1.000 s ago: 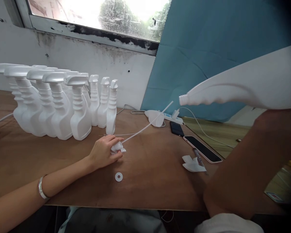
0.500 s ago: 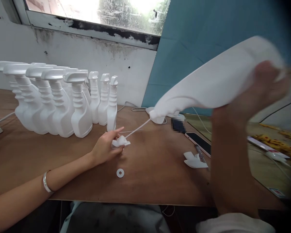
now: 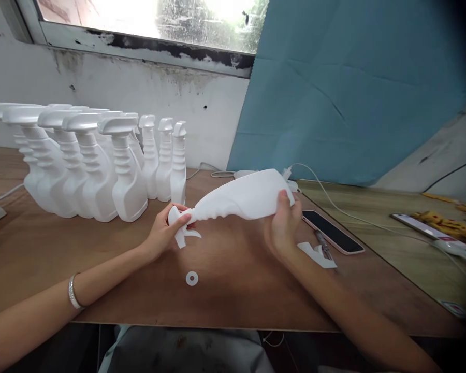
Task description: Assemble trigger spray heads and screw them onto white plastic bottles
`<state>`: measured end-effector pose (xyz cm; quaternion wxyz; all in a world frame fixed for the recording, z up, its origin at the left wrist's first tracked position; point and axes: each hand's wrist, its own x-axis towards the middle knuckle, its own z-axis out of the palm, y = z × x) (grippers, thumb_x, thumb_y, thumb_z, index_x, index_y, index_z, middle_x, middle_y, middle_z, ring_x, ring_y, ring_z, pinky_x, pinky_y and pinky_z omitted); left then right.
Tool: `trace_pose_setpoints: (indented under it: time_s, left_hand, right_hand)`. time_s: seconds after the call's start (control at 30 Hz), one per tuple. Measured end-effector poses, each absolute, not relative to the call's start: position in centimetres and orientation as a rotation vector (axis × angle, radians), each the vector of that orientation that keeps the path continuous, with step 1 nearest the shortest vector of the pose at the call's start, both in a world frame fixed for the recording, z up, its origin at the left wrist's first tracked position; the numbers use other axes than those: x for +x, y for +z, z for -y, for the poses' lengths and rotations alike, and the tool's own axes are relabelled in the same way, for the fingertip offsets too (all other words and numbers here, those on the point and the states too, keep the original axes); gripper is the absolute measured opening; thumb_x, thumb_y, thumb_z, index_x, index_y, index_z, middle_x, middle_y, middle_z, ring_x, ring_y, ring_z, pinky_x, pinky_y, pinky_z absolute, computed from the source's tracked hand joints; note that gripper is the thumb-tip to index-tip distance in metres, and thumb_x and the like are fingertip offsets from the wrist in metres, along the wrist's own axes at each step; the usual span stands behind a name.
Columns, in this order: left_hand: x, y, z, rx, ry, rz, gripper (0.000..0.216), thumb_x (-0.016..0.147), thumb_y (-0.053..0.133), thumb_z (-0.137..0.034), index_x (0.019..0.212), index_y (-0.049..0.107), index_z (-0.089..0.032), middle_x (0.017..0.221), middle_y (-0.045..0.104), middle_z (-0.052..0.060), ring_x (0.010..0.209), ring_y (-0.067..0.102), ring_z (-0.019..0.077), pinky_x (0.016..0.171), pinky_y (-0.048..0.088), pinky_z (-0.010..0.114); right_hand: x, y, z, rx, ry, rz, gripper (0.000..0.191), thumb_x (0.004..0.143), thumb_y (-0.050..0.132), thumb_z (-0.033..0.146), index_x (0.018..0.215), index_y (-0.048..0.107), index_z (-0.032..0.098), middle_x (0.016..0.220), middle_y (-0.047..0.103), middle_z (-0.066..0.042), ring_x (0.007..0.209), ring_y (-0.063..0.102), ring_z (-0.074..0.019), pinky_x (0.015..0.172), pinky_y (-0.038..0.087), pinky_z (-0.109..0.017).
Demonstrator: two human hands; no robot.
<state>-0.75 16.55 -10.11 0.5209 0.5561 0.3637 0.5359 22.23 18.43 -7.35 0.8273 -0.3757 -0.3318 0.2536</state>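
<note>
My right hand (image 3: pixel 282 223) grips the wide base of a white plastic bottle (image 3: pixel 241 197) held on its side above the brown table (image 3: pixel 101 269), neck pointing left. My left hand (image 3: pixel 166 233) is closed on a white trigger spray head (image 3: pixel 180 228) that sits at the bottle's neck; its dip tube is hidden, apparently inside the bottle. A small white washer ring (image 3: pixel 191 278) lies on the table just in front of my left hand. A silver bracelet (image 3: pixel 73 292) is on my left wrist.
Several finished white spray bottles (image 3: pixel 97 166) stand in rows at the back left. Another loose trigger head (image 3: pixel 317 255) lies right of my right hand, beside a phone (image 3: pixel 332 232) and a pen. Cables and a power strip run along the blue sheet (image 3: pixel 353 88).
My right hand brought the bottle down from high on the right to table level. The dip tube went into the neck, and my left hand lifted the trigger head up to it.
</note>
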Motion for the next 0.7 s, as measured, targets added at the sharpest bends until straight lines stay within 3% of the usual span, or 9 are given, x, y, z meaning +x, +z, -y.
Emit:
trace_pose_setpoints:
  time_s: [0.17, 0.37, 0.47, 0.6, 0.7]
  left_hand:
    - [-1.3, -10.1, -17.9, 1.116, 1.39, -0.911, 0.04, 0.068, 0.066, -0.035, 0.097, 0.052, -0.012, 0.078, 0.062, 0.004, 0.067, 0.06, 0.014, 0.06, 0.05, 0.025]
    - [-2.4, -9.8, -19.3, 0.999, 1.373, -0.963, 0.034, 0.064, 0.069, -0.034, 0.082, 0.06, -0.006, 0.066, 0.061, 0.005, 0.053, 0.054, 0.0082, 0.049, 0.046, 0.017]
    - [-2.6, -10.0, -19.4, 0.983, 1.337, -1.002, 0.033, 0.064, 0.068, -0.034, 0.08, 0.06, -0.006, 0.061, 0.061, 0.005, 0.05, 0.054, 0.0082, 0.046, 0.045, 0.016]
    - [-2.6, -10.2, -19.4, 0.998, 1.333, -1.002, 0.034, 0.063, 0.069, -0.035, 0.08, 0.06, -0.006, 0.062, 0.062, 0.005, 0.052, 0.056, 0.0099, 0.047, 0.047, 0.018]
    - [-2.6, -10.2, -19.4, 1.008, 1.328, -0.999, 0.034, 0.062, 0.069, -0.034, 0.078, 0.061, -0.006, 0.063, 0.062, 0.005, 0.052, 0.056, 0.0107, 0.047, 0.048, 0.02]
  right_hand:
    - [22.6, -8.6, -19.2, -0.663, 0.751, 0.848, 0.024, 0.068, 0.052, 0.027, 0.092, 0.049, 0.022, 0.101, 0.056, 0.0, 0.093, 0.055, -0.0128, 0.077, 0.047, -0.027]
    - [23.6, -8.4, -19.8, -0.709, 0.774, 1.121, 0.05, 0.052, 0.067, 0.021, 0.099, 0.051, 0.024, 0.109, 0.053, -0.003, 0.101, 0.052, -0.0178, 0.082, 0.044, -0.03]
    - [24.1, -8.5, -20.3, -0.793, 0.649, 1.146, 0.049, 0.05, 0.073, 0.025, 0.094, 0.052, 0.022, 0.097, 0.055, -0.002, 0.088, 0.054, -0.015, 0.075, 0.045, -0.028]
    - [24.4, -8.8, -20.6, -0.904, 0.525, 1.109, 0.034, 0.052, 0.075, 0.029, 0.074, 0.051, 0.019, 0.071, 0.052, 0.004, 0.066, 0.05, -0.0094, 0.064, 0.043, -0.023]
    - [24.5, -8.9, -20.7, -0.87, 0.595, 1.055, 0.029, 0.06, 0.07, 0.034, 0.065, 0.046, 0.018, 0.071, 0.052, 0.004, 0.065, 0.05, -0.0087, 0.062, 0.042, -0.022]
